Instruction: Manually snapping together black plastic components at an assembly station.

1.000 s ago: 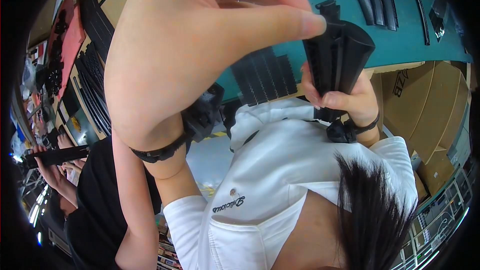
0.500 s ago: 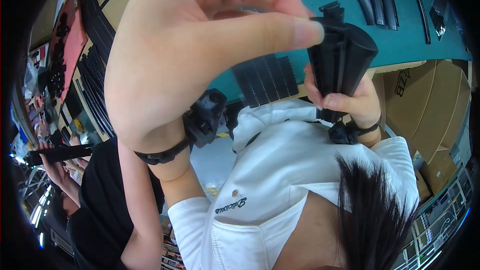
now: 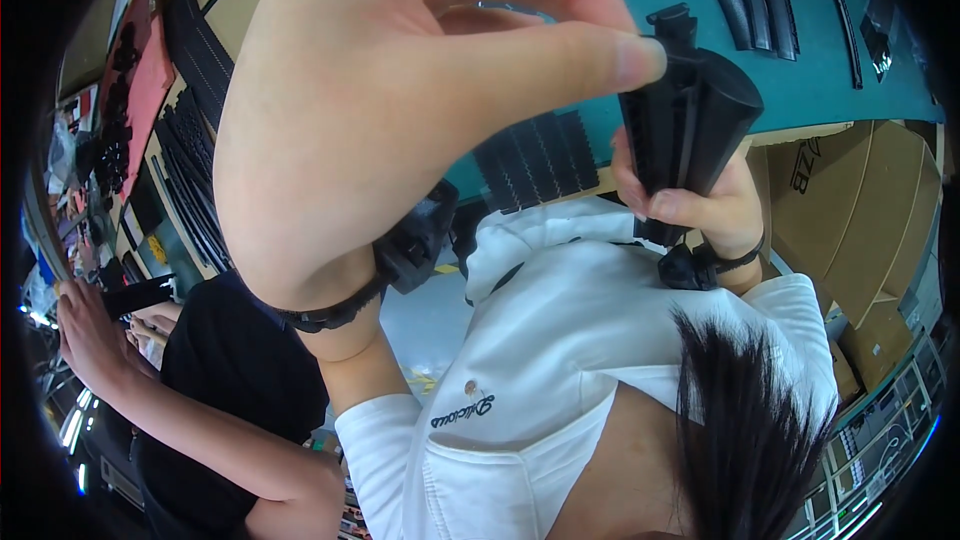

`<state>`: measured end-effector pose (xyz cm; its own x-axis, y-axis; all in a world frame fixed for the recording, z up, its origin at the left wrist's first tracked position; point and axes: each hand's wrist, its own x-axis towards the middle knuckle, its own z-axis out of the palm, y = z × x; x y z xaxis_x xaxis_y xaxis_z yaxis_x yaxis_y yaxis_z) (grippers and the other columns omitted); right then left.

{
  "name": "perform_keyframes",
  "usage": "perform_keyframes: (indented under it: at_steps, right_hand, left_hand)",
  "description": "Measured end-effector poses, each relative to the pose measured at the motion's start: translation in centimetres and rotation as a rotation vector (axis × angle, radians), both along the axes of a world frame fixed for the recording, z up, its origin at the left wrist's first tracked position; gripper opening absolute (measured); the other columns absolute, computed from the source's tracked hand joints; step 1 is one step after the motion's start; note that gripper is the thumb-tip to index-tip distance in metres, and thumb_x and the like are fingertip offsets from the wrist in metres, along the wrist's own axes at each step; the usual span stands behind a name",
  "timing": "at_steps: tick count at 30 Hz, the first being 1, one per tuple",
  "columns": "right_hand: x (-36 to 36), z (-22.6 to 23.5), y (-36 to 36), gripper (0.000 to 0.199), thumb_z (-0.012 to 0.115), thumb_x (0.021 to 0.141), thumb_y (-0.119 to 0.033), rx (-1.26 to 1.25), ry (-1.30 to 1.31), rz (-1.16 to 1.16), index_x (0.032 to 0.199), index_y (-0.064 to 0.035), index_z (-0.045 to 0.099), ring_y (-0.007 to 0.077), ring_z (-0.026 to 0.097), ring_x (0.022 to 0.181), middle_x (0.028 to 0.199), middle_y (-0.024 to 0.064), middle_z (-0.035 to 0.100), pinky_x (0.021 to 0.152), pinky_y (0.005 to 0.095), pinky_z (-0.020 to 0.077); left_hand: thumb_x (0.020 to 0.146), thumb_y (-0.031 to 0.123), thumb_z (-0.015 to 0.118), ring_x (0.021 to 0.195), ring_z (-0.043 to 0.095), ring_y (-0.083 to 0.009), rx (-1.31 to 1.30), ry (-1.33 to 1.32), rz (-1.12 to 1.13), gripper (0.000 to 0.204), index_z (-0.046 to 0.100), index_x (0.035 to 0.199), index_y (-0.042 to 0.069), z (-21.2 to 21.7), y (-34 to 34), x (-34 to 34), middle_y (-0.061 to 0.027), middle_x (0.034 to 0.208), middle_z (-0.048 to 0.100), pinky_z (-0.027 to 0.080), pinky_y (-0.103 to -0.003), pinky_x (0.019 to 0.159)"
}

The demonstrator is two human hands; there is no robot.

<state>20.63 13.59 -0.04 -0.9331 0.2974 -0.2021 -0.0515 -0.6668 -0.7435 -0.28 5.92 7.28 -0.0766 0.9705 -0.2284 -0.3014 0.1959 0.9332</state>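
A long black plastic part (image 3: 712,125), with a rounded side and lengthwise grooves, stands nearly upright in front of my chest. My right hand (image 3: 705,205) is closed around its narrower lower end. At its upper end, a small black tab (image 3: 672,25) sticks up. My left hand (image 3: 420,90) reaches across from the left, large and close to the camera. Its thumb and fingers are closed in a pinch at the part's upper left edge. The thumb covers that spot, and the other fingertips are hidden behind it.
Flat black strips (image 3: 540,160) lie on the green table (image 3: 840,40), with curved black pieces (image 3: 750,0) farther back. A cardboard box (image 3: 850,210) stands at the right. To the left, a co-worker's hand (image 3: 90,330) holds a black piece beside several dark strips (image 3: 185,180).
My left hand has shifted slightly right along the top of the part, which has also moved a little right. The co-worker's forearm has swung across toward the left, and their black piece has moved.
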Motion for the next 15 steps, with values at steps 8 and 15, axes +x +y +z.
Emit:
perform_keyframes:
  at_steps: [8, 15]
  right_hand:
    - [0.2, 0.1, 0.0, 0.055, 0.061, 0.070, -0.001, 0.021, 0.005, -0.006, 0.117, 0.0013, 0.032, 0.0107, 0.047, 0.074, 0.086, 0.0075, 0.050, 0.065, 0.0220, 0.0381]
    - [0.2, 0.4, -0.3, 0.055, 0.061, 0.070, -0.001, 0.024, -0.024, -0.021, 0.117, 0.0013, 0.032, 0.0104, 0.047, 0.073, 0.084, 0.0071, 0.050, 0.064, 0.0222, 0.0385]
  left_hand:
    - [0.074, 0.006, 0.057, 0.077, 0.054, -0.0109, 0.031, 0.032, 0.053, 0.011, 0.055, 0.082, -0.002, -0.6, -0.6, 0.5, -0.0111, 0.088, 0.058, 0.041, -0.020, 0.072]
    - [0.074, 0.008, 0.058, 0.077, 0.054, -0.0111, 0.055, 0.059, 0.101, 0.014, 0.056, 0.084, -0.002, 6.2, 0.3, -1.4, -0.0111, 0.088, 0.058, 0.041, -0.020, 0.073]
